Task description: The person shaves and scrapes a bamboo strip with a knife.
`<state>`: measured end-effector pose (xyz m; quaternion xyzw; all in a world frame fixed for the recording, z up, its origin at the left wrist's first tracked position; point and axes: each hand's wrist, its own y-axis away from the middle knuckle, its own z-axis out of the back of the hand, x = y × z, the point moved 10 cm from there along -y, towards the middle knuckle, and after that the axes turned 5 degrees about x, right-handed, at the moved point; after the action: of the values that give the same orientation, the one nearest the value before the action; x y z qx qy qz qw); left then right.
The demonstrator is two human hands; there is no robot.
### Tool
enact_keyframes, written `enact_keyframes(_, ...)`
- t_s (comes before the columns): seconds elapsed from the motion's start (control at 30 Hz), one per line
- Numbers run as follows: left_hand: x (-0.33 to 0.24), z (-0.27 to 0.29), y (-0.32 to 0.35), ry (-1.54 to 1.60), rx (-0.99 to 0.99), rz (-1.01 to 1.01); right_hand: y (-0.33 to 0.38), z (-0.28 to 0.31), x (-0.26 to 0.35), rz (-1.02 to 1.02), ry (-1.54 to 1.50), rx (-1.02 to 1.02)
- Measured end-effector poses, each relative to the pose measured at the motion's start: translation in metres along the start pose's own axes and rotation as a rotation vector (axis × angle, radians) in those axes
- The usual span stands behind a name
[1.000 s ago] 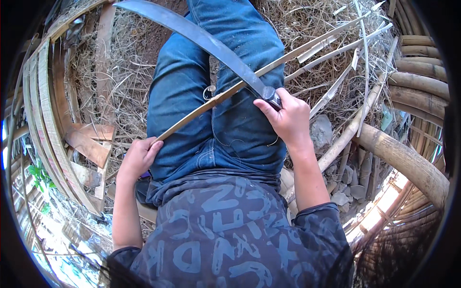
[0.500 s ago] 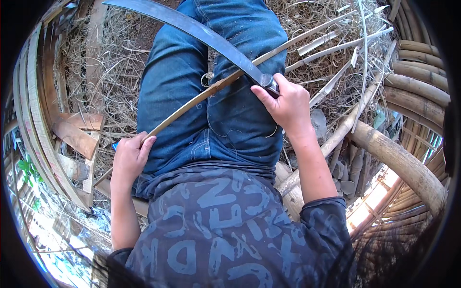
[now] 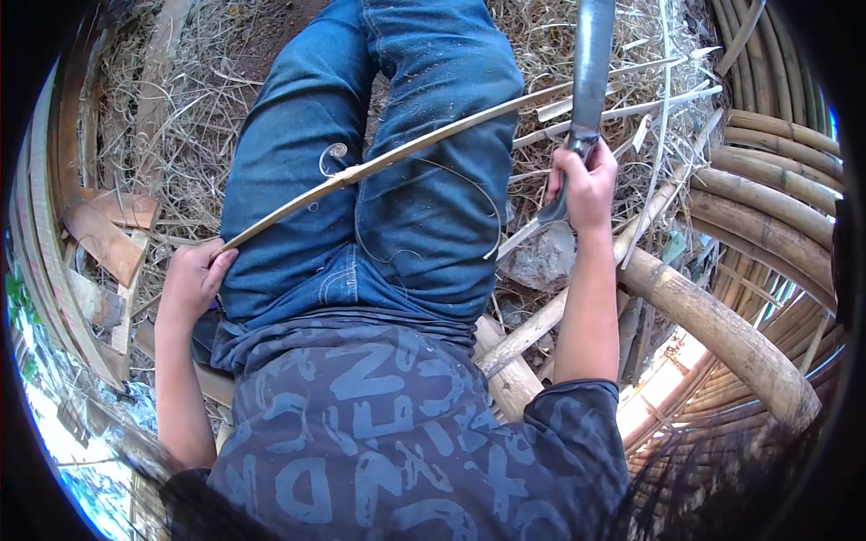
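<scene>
Nearest to us, at seven o'clock, our left hand (image 3: pixel 191 281) has its fingers closed round the near end of a thin bamboo strip (image 3: pixel 424 144). From there the strip runs up across our jeans (image 3: pixel 406 198) towards two o'clock, resting on both thighs, with a fine curl of shaving (image 3: pixel 336 155) lifting off it over the left thigh.

Further out, at one o'clock, our right hand (image 3: pixel 585 185) is clenched on the handle of a long knife (image 3: pixel 594 63). The blade stands almost straight up towards twelve, clear of the strip rather than biting into it.

Beyond our legs lie dry straw (image 3: pixel 180 135) and loose slivers; thick bamboo poles (image 3: pixel 722 316) sweep round from two to four o'clock, and wood scraps (image 3: pixel 108 239) sit at nine.

We judge the main risk to be the blade. The strip lies directly on our thighs, so a stroke that slips off the narrow, springy cane could come down on the leg. A stroke drawn towards seven o'clock could also meet our left fingers. The strip may split unevenly or whip loose if our left grip slackens.
</scene>
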<state>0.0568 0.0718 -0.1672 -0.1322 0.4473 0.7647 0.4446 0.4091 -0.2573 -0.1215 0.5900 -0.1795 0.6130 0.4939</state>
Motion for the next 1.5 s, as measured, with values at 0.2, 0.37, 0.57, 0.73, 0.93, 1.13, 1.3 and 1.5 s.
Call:
enact_keyframes(0.2,0.008,0.000,-0.005,0.057,-0.073,-0.034,-0.034,0.069,0.002,-0.159,0.166,-0.095)
enact_keyframes(0.37,0.022,-0.006,-0.004,-0.080,-0.104,-0.076,-0.057,0.096,0.029,-0.141,0.537,-0.272)
enact_keyframes(0.57,0.018,-0.007,0.000,-0.062,-0.174,-0.051,-0.067,0.102,0.008,-0.101,0.772,-0.278)
enact_keyframes(0.73,0.005,-0.007,0.005,-0.127,-0.245,-0.076,-0.057,0.095,0.005,-0.165,0.643,-0.209)
enact_keyframes(0.93,0.012,-0.010,0.008,-0.149,-0.250,-0.054,-0.041,0.046,0.004,-0.120,0.730,-0.066)
enact_keyframes(1.13,0.004,-0.006,0.002,-0.188,-0.273,-0.110,-0.037,0.088,0.026,-0.217,0.544,-0.135)
enact_keyframes(1.3,0.009,0.003,0.005,-0.222,-0.385,-0.175,-0.077,0.125,0.036,-0.242,0.645,-0.168)
enact_keyframes(1.5,0.003,0.005,0.016,-0.283,-0.453,-0.171,-0.082,0.122,0.052,0.025,0.939,-0.340)
